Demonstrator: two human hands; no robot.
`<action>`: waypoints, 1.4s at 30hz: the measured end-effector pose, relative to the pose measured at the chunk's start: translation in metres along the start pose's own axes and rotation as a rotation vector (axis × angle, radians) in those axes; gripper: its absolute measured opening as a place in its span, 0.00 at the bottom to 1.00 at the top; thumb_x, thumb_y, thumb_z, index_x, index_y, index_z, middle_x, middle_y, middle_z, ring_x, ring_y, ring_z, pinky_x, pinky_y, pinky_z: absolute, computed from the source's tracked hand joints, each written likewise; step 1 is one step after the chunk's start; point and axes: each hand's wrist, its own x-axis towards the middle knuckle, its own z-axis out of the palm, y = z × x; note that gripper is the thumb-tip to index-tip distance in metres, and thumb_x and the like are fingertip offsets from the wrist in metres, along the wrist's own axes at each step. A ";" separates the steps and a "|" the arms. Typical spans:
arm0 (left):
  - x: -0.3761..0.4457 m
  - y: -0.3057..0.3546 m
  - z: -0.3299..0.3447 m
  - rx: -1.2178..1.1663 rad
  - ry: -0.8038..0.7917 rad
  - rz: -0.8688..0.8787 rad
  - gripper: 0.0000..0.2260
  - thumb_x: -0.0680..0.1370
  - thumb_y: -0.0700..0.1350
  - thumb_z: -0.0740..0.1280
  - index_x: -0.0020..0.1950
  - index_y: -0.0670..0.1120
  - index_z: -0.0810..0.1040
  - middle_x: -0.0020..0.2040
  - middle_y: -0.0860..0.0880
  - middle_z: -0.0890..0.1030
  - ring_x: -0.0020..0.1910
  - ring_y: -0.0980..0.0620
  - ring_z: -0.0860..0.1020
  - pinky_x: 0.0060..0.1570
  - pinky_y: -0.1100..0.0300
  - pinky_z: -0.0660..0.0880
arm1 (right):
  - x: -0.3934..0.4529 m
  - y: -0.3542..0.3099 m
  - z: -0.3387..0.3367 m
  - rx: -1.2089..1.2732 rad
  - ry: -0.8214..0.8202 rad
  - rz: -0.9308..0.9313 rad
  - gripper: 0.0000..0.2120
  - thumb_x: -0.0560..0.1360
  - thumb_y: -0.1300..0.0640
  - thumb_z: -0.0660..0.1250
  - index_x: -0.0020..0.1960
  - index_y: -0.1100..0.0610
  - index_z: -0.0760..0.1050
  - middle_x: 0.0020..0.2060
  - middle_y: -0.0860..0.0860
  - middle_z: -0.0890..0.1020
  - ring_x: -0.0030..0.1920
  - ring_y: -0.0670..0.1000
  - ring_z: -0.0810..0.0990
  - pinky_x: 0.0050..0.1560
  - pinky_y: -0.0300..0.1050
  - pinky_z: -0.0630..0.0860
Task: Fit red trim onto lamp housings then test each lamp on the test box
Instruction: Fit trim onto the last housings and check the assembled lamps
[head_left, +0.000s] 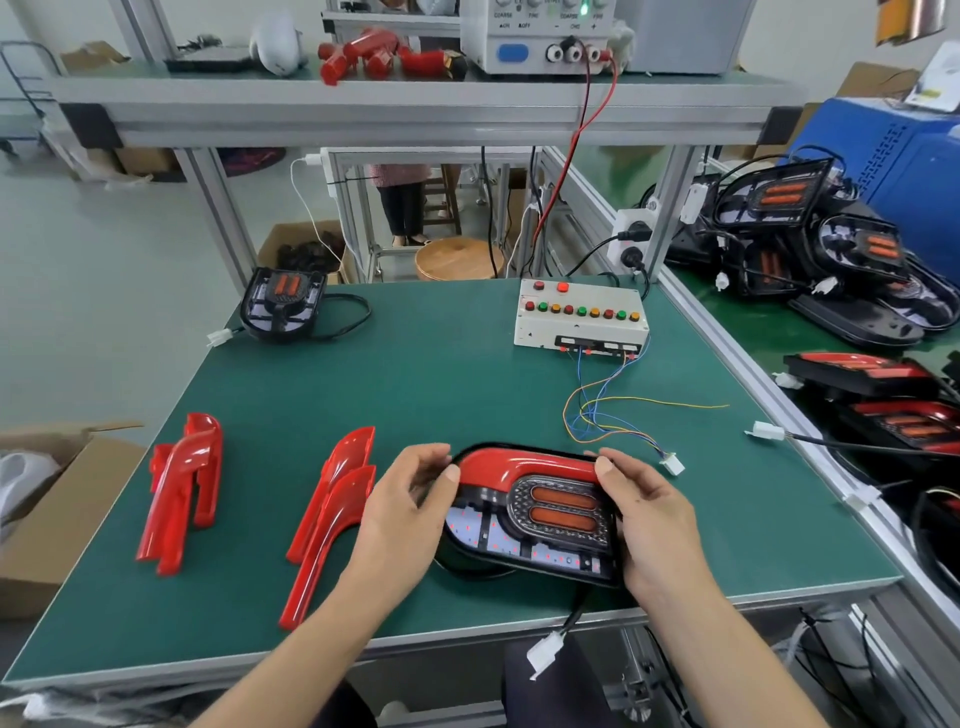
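**Trim on the housing, both hands clamped**

Down at the near edge, white plug (544, 652) dangling off the table (415, 374) on its black lead. Just above, lamp housing (535, 525) held up off the mat, tilted toward the camera. Left hand (400, 514) curled round its left end, thumb pressing the red trim (524, 470); right hand (649, 525) gripping the right end, thumb on the trim's other tip. Trim sitting along the housing's top edge, curving down beside the two orange lenses. Left of the hands, two pairs of loose trims (332, 514) lying on the mat, the other pair (182, 488) further left. Right, a white connector (673, 463) on coloured wires running back to the test box (579, 317), well apart from the housing. Far left corner, a second housing (283, 304) lying with its cable. Beyond the rail at right, more lamps (831, 249) piled up. Up on the shelf, power supply (540, 36) with red and black leads.
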 end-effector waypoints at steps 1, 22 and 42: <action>0.000 0.001 0.000 0.014 0.034 -0.008 0.07 0.81 0.47 0.69 0.57 0.58 0.78 0.53 0.63 0.83 0.55 0.67 0.80 0.52 0.77 0.71 | 0.000 0.000 0.000 0.018 0.009 -0.001 0.06 0.78 0.63 0.71 0.54 0.59 0.82 0.46 0.55 0.88 0.40 0.51 0.86 0.45 0.52 0.86; 0.031 0.004 0.024 -0.458 0.049 -0.096 0.21 0.72 0.61 0.73 0.58 0.49 0.83 0.55 0.45 0.86 0.58 0.43 0.83 0.66 0.41 0.76 | 0.004 0.004 0.021 0.128 -0.142 0.034 0.22 0.76 0.52 0.69 0.67 0.59 0.78 0.57 0.64 0.84 0.57 0.65 0.84 0.50 0.57 0.84; 0.027 0.002 0.018 -0.427 -0.101 -0.040 0.19 0.76 0.63 0.69 0.63 0.54 0.81 0.62 0.48 0.84 0.63 0.47 0.81 0.70 0.44 0.73 | 0.016 -0.007 0.016 0.191 -0.309 0.148 0.17 0.74 0.56 0.69 0.62 0.54 0.79 0.56 0.60 0.85 0.51 0.60 0.86 0.46 0.58 0.84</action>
